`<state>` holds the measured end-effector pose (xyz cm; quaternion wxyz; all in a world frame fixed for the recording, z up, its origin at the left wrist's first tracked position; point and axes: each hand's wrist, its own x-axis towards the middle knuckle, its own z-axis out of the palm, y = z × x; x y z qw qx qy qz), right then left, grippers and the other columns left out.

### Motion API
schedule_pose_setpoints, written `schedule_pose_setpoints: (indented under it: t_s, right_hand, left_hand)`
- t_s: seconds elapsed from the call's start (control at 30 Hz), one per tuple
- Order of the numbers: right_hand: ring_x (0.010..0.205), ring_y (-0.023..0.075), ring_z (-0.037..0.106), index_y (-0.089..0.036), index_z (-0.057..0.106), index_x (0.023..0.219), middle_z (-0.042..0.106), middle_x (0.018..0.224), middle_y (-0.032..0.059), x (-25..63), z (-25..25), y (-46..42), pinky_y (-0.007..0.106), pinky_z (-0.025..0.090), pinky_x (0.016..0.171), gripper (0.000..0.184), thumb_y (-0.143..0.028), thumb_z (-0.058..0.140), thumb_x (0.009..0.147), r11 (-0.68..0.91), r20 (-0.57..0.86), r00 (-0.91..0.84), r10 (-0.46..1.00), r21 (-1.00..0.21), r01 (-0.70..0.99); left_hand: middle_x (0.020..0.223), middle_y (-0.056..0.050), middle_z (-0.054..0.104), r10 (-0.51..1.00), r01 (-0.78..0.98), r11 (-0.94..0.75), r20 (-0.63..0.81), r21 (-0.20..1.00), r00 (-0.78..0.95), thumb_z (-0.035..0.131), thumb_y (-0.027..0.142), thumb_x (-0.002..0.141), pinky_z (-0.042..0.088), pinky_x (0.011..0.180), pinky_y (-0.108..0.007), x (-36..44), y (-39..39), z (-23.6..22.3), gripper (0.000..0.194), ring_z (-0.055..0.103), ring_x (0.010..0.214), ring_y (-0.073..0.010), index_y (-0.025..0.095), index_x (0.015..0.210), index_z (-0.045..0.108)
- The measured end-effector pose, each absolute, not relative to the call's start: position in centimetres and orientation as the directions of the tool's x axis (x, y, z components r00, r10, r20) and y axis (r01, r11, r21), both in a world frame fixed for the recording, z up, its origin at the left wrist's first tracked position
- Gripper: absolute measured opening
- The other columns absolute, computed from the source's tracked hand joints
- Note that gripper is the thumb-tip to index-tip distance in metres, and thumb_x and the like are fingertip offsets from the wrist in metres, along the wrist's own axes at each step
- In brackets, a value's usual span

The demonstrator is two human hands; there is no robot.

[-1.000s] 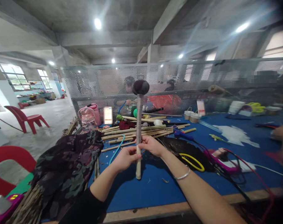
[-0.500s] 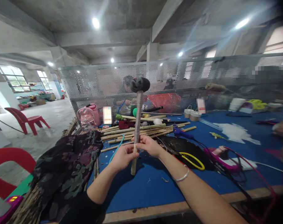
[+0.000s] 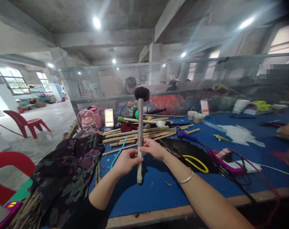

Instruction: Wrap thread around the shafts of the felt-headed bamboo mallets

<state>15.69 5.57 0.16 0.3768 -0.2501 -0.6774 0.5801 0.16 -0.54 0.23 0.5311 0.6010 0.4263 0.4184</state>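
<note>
A stick with a dark, rounded, cloth-like head, which looks like a padded mallet (image 3: 140, 122), stands nearly upright in front of me. Grey wrapping covers its upper shaft, while the lower end is bare pale wood. My left hand (image 3: 128, 161) pinches the bare part from the left, thumb against the shaft. Just above it, my right hand (image 3: 153, 149) has its fingers closed round the shaft near the wrapping's lower edge. Beyond both hands lies a heap of pale wooden sticks (image 3: 154, 132) on the blue tabletop (image 3: 144, 200).
Right of my arm lie yellow-handled scissors (image 3: 196, 163), a blue glue gun (image 3: 186, 135) and a purple-white power strip (image 3: 230, 165) with cables. Dark patterned cloth (image 3: 70, 165) covers the left side. A perforated metal screen (image 3: 99, 79) stands behind. Another person's hand (image 3: 287, 130) is at far right.
The mallet has gone from a slight tilt to nearly upright and turned, its head now lower and showing a plain dark side. Both hands keep their hold on it.
</note>
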Motion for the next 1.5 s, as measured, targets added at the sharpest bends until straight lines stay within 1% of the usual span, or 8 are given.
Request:
schedule_pose_setpoints:
  t_s: [0.13, 0.3, 0.47, 0.6, 0.73, 1.03, 1.23, 1.5]
  right_hand:
    - [0.055, 0.0077, 0.049, -0.014, 0.051, 0.086, 0.053, 0.068, -0.003, 15.4, 0.0, 5.5, 0.02, 0.036, 0.05, 0.04, -0.037, 0.074, 0.063, 0.197, 0.203, -0.597, 0.776, -0.977, -0.076]
    - [0.047, 0.0046, 0.038, -0.014, 0.052, 0.088, 0.048, 0.059, -0.0062, 14.9, -0.1, 5.5, 0.017, 0.026, 0.043, 0.039, -0.035, 0.073, 0.063, 0.244, 0.208, -0.539, 0.816, -0.97, -0.004]
    - [0.04, 0.0025, 0.028, -0.016, 0.051, 0.089, 0.044, 0.058, -0.0078, 15.8, -0.1, 5.4, 0.018, 0.018, 0.038, 0.039, -0.039, 0.071, 0.065, 0.096, 0.148, -0.631, 0.761, -0.989, -0.116]
    - [0.049, 0.0053, 0.04, -0.016, 0.052, 0.093, 0.049, 0.065, -0.0053, 15.2, -0.5, 5.5, 0.018, 0.028, 0.044, 0.04, -0.035, 0.072, 0.065, 0.184, 0.215, -0.582, 0.784, -0.976, -0.113]
    - [0.055, 0.0074, 0.047, -0.016, 0.051, 0.091, 0.052, 0.068, -0.0039, 14.5, -0.5, 5.5, 0.02, 0.036, 0.051, 0.038, -0.033, 0.072, 0.065, 0.243, 0.257, -0.514, 0.818, -0.965, -0.096]
    - [0.058, 0.0094, 0.052, -0.015, 0.051, 0.087, 0.057, 0.069, -0.0016, 16.6, -0.1, 5.6, 0.021, 0.039, 0.052, 0.042, -0.038, 0.075, 0.062, 0.099, 0.153, -0.641, 0.752, -0.988, -0.119]
    - [0.056, 0.0078, 0.048, -0.015, 0.051, 0.085, 0.051, 0.065, -0.0043, 15.5, -0.8, 6.0, 0.02, 0.038, 0.052, 0.038, -0.036, 0.074, 0.063, 0.219, 0.205, -0.567, 0.798, -0.975, -0.045]
    - [0.05, 0.0072, 0.047, -0.015, 0.052, 0.092, 0.055, 0.066, -0.0025, 15.8, -0.1, 5.3, 0.019, 0.035, 0.046, 0.037, -0.037, 0.07, 0.067, 0.111, 0.179, -0.641, 0.746, -0.983, -0.145]
  left_hand:
    - [0.069, -0.003, 0.059, 0.925, 0.061, 0.003, -0.026, 0.998, 0.379, 0.072, 0.041, 0.062, 0.04, 0.056, -0.024, 0.0, -0.5, 0.2, 0.037, 0.052, 0.058, -0.0102, 0.011, 0.08, 0.061]
    - [0.055, 0.004, 0.05, 0.988, 0.24, -0.109, 0.078, 0.965, 0.133, 0.078, 0.034, 0.054, 0.036, 0.05, -0.021, -0.3, -0.1, -0.5, 0.034, 0.045, 0.049, -0.0079, 0.014, 0.069, 0.054]
    - [0.06, 0.002, 0.055, 0.928, -0.006, 0.036, -0.031, 0.999, 0.371, 0.075, 0.041, 0.058, 0.042, 0.057, -0.023, -0.1, -0.8, 0.7, 0.036, 0.051, 0.053, -0.0084, 0.013, 0.072, 0.058]
    - [0.065, 0.001, 0.055, 0.941, 0.037, 0.056, -0.066, 0.998, 0.332, 0.075, 0.043, 0.058, 0.042, 0.055, -0.024, -0.1, -0.6, 0.2, 0.038, 0.051, 0.054, -0.0089, 0.013, 0.077, 0.058]
    - [0.056, 0.005, 0.049, 0.986, 0.168, -0.107, 0.082, 0.98, 0.148, 0.078, 0.037, 0.054, 0.035, 0.049, -0.021, -0.1, -0.1, -0.6, 0.036, 0.043, 0.049, -0.0067, 0.014, 0.067, 0.054]
    - [0.077, -0.008, 0.063, 0.887, 0.023, 0.059, -0.062, 0.998, 0.458, 0.068, 0.049, 0.066, 0.041, 0.059, -0.024, -0.2, -0.6, -0.1, 0.042, 0.058, 0.065, -0.0141, 0.011, 0.082, 0.062]
    - [0.062, 0.001, 0.055, 0.976, 0.253, -0.164, 0.119, 0.954, 0.185, 0.076, 0.036, 0.057, 0.038, 0.052, -0.022, 0.0, 0.1, -1.3, 0.034, 0.048, 0.054, -0.0095, 0.013, 0.076, 0.06]
    - [0.07, -0.003, 0.06, 0.935, -0.017, -0.016, 0.021, 1.0, 0.354, 0.071, 0.041, 0.064, 0.042, 0.055, -0.024, 0.7, -0.5, -0.7, 0.039, 0.056, 0.06, -0.0124, 0.013, 0.088, 0.059]
